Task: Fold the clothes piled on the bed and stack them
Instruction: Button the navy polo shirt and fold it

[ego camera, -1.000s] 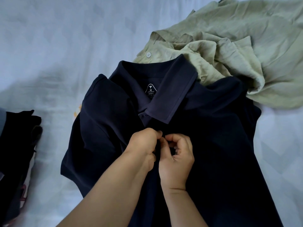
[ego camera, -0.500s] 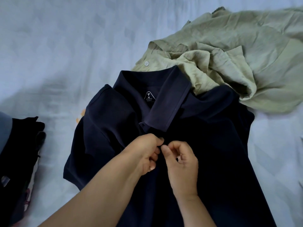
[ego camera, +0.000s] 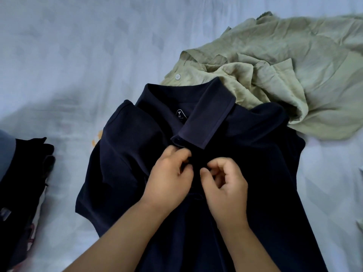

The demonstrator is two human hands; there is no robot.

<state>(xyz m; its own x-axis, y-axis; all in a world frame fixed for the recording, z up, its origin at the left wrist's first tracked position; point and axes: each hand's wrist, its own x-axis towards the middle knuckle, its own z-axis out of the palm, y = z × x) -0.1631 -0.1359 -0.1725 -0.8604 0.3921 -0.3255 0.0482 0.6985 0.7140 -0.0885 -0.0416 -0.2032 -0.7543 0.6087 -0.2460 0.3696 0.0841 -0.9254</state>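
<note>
While the navy polo shirt is lying face up on the bed, both hands are working at its placket just below the collar; the left hand is pinching the left edge of the placket, fingers curled onto the fabric; the right hand is curling thumb and forefinger at the opposite edge, apparently on a button, though dark cloth is hiding the button itself; so each grip is nearly closed on a small fold of shirt, not on anything loose.

Judgement: the step in hand is fastening or straightening the front before folding; folding proper is not yet begun, since the sleeves are lying out at both sides and the body is running toward the near edge of the view. The next move is calling for the placket to be laid flat, the collar squared (its right flap is lying turned across the label), then the sides brought inward; creases may be set in if the front is bunching.

An olive green shirt is lying crumpled beyond the polo, its edge partly under the polo's collar and right shoulder, awaiting its turn; a stack of dark clothes is sitting at the left edge, well apart from the hands. The bed is carrying a pale, faintly patterned sheet; nothing more of the room is showing.
</note>
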